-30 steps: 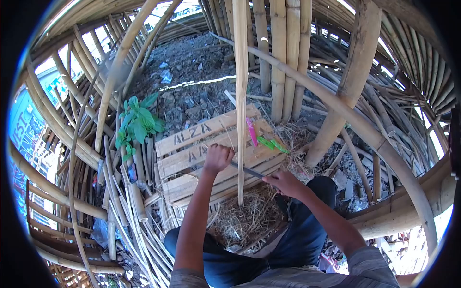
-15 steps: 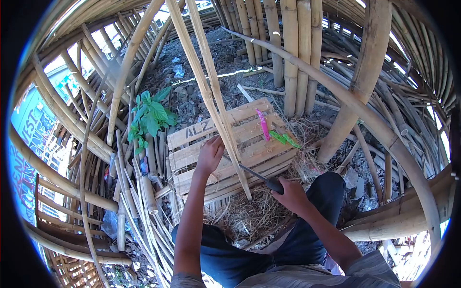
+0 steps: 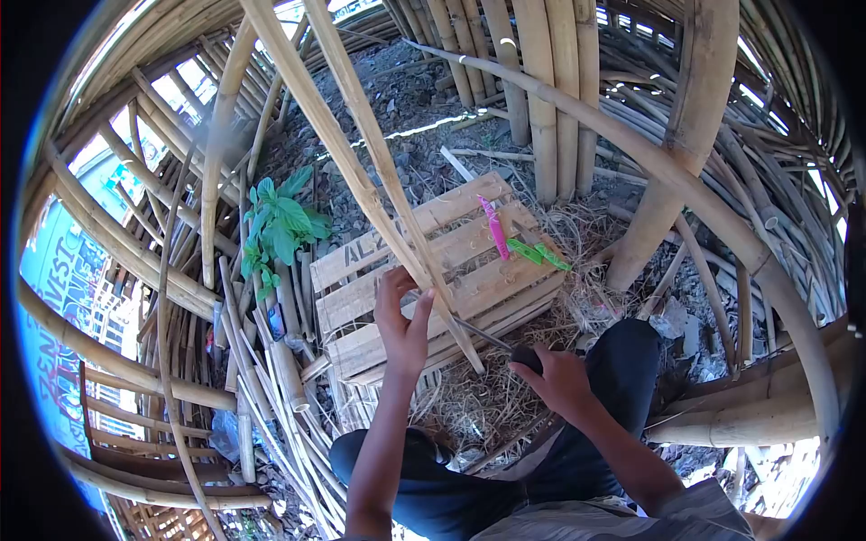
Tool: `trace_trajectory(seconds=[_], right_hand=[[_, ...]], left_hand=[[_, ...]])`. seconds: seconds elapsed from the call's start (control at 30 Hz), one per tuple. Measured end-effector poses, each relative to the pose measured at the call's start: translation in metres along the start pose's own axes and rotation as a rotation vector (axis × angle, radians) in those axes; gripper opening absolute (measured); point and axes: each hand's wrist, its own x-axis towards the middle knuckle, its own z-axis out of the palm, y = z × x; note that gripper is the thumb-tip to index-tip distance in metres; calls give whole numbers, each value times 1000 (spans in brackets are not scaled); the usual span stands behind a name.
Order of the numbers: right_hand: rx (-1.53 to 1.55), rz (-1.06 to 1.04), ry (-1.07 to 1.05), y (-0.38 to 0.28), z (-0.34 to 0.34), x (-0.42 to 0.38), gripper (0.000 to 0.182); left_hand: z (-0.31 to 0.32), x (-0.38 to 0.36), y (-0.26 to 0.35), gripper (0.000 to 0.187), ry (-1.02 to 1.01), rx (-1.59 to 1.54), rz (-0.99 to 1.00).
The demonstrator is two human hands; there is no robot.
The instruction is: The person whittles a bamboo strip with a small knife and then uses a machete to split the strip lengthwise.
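Observation:
A long split bamboo strip (image 3: 361,185) stands tilted in front of me, its lower end near the straw. My left hand (image 3: 401,320) is at the strip's lower part, thumb apart from the fingers, with part of the fingers behind the bamboo. In my right hand (image 3: 552,377) is the dark handle of a knife (image 3: 485,334), whose blade reaches left to the bamboo. Behind them sits a slatted wooden crate (image 3: 361,307) with dark letters on it. A pink item (image 3: 493,227) and a green item (image 3: 538,254) lie on its top.
Leafy green plant (image 3: 281,225) left of the crate. Thin bamboo strips (image 3: 284,424) lie at the lower left. A curved bamboo pole (image 3: 686,185) crosses the right side. Straw (image 3: 469,406) covers the ground before the crate, between my knees.
My left hand has turned and its thumb has moved away from the fingers. The bamboo's upper part has tipped left. My right hand and the knife sit slightly lower and to the right.

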Motion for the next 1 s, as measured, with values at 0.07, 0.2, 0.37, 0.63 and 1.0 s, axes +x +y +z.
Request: trace_trajectory(seconds=[0.07,0.2,0.37,0.63,1.0], right_hand=[[-11,15,-42,2,0,2,49],[-49,41,-86,-3,-5,2,44],[-115,123,-79,8,8,-3,33],[-53,85,-106,12,2,5,27],[-43,42,-22,38,8,6,34]], left_hand=[[6,3,0,19,131,29,-60],[7,0,17,14,105,309,-63],[14,-2,30,16,59,245,-88],[1,-5,-20,30,118,-300,8],[-51,43,-56,15,-520,359,161]])
